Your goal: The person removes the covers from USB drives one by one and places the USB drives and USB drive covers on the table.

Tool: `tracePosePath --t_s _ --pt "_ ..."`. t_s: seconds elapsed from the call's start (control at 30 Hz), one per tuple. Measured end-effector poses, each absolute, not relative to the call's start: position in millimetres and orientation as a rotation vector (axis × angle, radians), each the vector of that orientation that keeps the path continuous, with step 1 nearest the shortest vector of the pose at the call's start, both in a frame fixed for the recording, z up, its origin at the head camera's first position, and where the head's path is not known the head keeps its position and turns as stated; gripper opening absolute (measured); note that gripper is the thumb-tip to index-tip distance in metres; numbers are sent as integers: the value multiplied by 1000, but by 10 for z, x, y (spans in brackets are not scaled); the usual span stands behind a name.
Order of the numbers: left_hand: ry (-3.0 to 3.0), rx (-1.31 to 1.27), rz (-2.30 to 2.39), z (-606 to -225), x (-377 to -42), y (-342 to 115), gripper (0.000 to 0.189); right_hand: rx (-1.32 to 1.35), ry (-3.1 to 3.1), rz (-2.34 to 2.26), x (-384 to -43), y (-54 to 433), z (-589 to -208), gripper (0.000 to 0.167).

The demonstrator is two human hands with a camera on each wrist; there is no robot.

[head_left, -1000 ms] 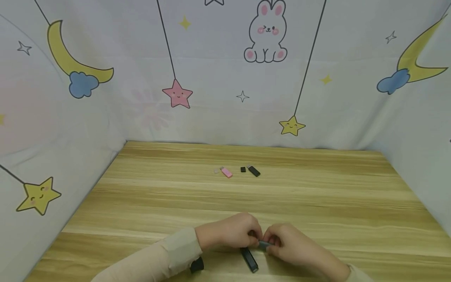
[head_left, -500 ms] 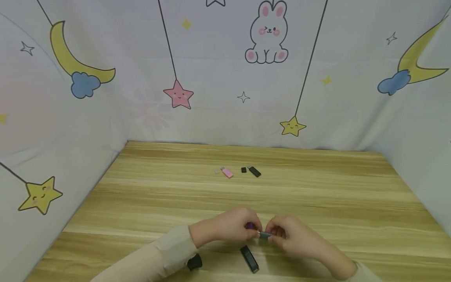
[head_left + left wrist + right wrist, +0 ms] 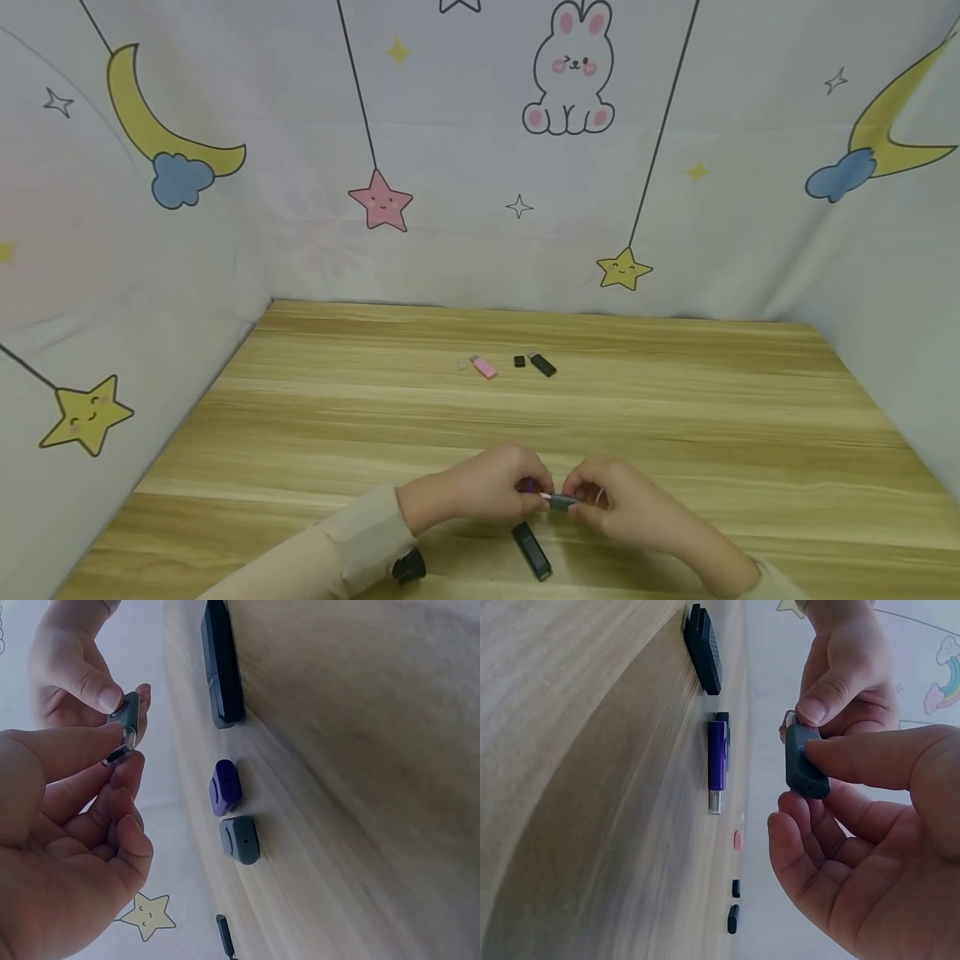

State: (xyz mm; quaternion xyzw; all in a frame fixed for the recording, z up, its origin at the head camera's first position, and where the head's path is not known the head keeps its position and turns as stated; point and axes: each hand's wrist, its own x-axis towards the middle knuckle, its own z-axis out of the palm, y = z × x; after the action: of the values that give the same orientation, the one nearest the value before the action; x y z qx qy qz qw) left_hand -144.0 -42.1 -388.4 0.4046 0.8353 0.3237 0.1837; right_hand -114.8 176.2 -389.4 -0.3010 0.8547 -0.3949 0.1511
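Between both hands is a dark grey USB flash drive (image 3: 802,765), its metal plug bare in part. My right hand (image 3: 626,504) pinches the drive's body between thumb and fingers. At the plug end, my left hand (image 3: 491,482) pinches with thumb and fingertips, which partly cover the plug. Below the hands on the table lie a purple flash drive (image 3: 717,754) and, close beside it, a grey one (image 3: 241,840). A long black device (image 3: 532,551), ridged on part of its surface, lies nearer to me.
Towards the back of the wooden table (image 3: 337,400) lie a pink flash drive (image 3: 483,367), a small pale cap (image 3: 462,365), a black cap (image 3: 519,361) and a black flash drive (image 3: 542,364). Printed cloth stands along the back and sides. A black item (image 3: 408,567) sits by my left cuff.
Both hands have moved slightly away from me with the grey flash drive, uncovering the whole black device and a bit of purple behind the left fingers. The last half second shows only small finger shifts.
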Motion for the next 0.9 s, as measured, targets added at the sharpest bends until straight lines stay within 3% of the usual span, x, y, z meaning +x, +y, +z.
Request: tracePosePath --t_s 0.6,0.9 --pt "2372 1223 959 -3932 -1422 -436 10 -930 2511 -1136 -1140 1707 -3961 28" --pt "2361 1227 999 -3939 -1412 -428 8 -1040 2569 -1181 -1141 1674 -4046 18"
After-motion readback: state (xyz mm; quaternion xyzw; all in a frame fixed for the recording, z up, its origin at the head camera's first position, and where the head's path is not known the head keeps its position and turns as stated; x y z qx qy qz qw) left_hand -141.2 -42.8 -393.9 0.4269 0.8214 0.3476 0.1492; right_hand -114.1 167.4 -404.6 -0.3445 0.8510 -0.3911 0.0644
